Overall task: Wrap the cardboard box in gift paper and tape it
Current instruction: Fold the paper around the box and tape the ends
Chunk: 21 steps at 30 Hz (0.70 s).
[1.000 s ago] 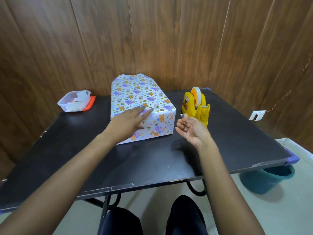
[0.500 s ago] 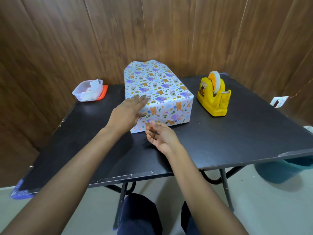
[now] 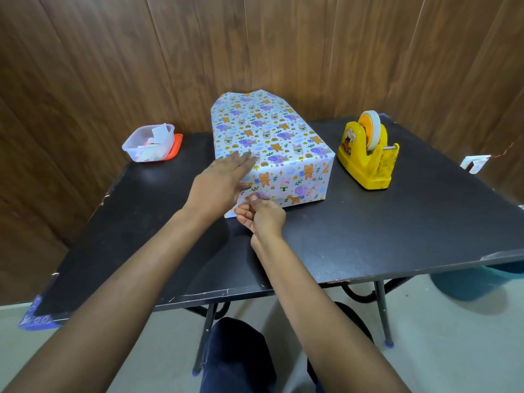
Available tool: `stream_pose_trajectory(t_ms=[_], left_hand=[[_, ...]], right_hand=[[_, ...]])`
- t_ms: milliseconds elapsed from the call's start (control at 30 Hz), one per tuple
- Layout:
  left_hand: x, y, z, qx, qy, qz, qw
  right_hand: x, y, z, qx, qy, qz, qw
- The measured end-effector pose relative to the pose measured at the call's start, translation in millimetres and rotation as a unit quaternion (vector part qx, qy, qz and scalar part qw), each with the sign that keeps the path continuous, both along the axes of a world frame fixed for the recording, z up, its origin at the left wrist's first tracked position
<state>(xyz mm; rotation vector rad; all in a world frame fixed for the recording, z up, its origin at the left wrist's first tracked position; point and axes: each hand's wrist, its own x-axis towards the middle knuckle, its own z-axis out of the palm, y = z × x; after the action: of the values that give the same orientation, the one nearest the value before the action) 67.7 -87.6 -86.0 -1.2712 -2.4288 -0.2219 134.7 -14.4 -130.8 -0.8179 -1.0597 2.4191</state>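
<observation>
The box wrapped in white cartoon-animal gift paper [image 3: 272,143] lies on the black table [image 3: 368,236], with a loose paper flap standing up at its far end. My left hand [image 3: 218,185] rests flat, fingers straight, on the box's near left top edge. My right hand [image 3: 259,214] is at the lower left of the box's front face, palm up and fingers curled. Its thumb and forefinger pinch a small clear piece of tape against the paper. The tape is barely visible.
A yellow tape dispenser [image 3: 367,154] with a white roll stands right of the box. A clear plastic tub of paper scraps [image 3: 149,143] on an orange lid sits at the back left. Wooden wall panels close the back. A teal bin [image 3: 470,282] stands under the table's right edge.
My right hand moved left from beside the dispenser to the box's front face and curled its fingers. My left hand stayed on the box's top edge. The camera shifted.
</observation>
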Motion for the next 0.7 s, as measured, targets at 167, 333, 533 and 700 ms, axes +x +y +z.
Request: stream_pose_trajectory(t_ms=[167, 333, 533, 700], left_hand=[[2, 0, 1, 0.004, -0.002, 0.0, 1.0], [1, 0, -2, 0.006, 0.004, 0.003, 1.0], [0, 0, -2, 0.009, 0.005, 0.001, 1.0], [0, -1, -2, 0.013, 0.007, -0.001, 1.0]], right_hand=[[2, 5, -1, 0.108, -0.034, 0.026, 0.993], [3, 14, 0, 0.201, -0.093, 0.068, 0.973], [4, 28, -2, 0.336, -0.148, 0.086, 0.926], [2, 30, -8, 0.52, -0.191, 0.071, 0.829]])
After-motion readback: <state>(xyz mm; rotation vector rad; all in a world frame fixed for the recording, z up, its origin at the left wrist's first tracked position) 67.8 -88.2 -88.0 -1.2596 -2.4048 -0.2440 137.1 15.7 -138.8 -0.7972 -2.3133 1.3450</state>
